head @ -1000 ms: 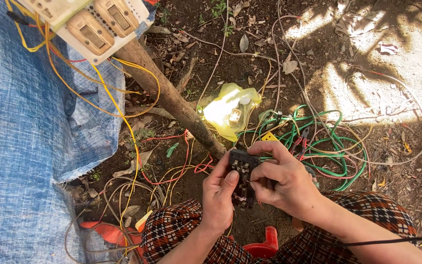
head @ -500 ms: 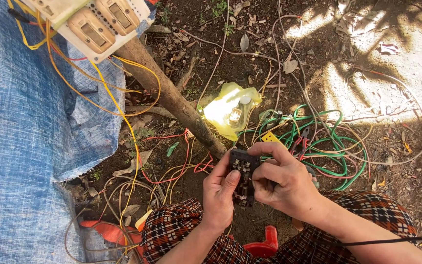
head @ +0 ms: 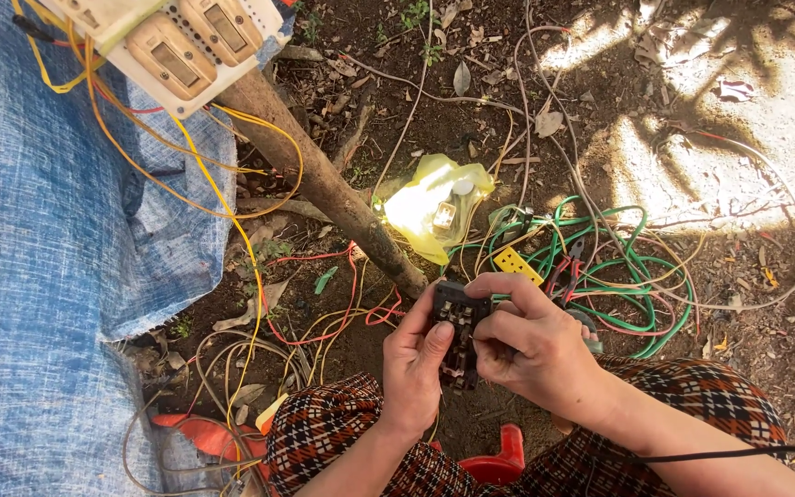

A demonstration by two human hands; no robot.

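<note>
A blue tarp (head: 39, 276) covers the ground at left, beside a leaning wooden post (head: 324, 184) carrying a cream switch panel (head: 167, 46) with yellow wires (head: 223, 184). A yellow plastic bag (head: 434, 207) and a tangle of green cable (head: 627, 276) lie on the dirt just beyond the hands. Over the lap, the left hand (head: 416, 364) and right hand (head: 531, 345) both clasp a small black electrical block (head: 457, 336); the right fingers curl over its top, seemingly working its terminals, which calls for a steady grip.

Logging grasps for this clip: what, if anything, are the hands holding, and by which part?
Both hands hold one small black electrical part: the left hand grips its left edge, the right hand its right side, fingers curled over the top.
</note>
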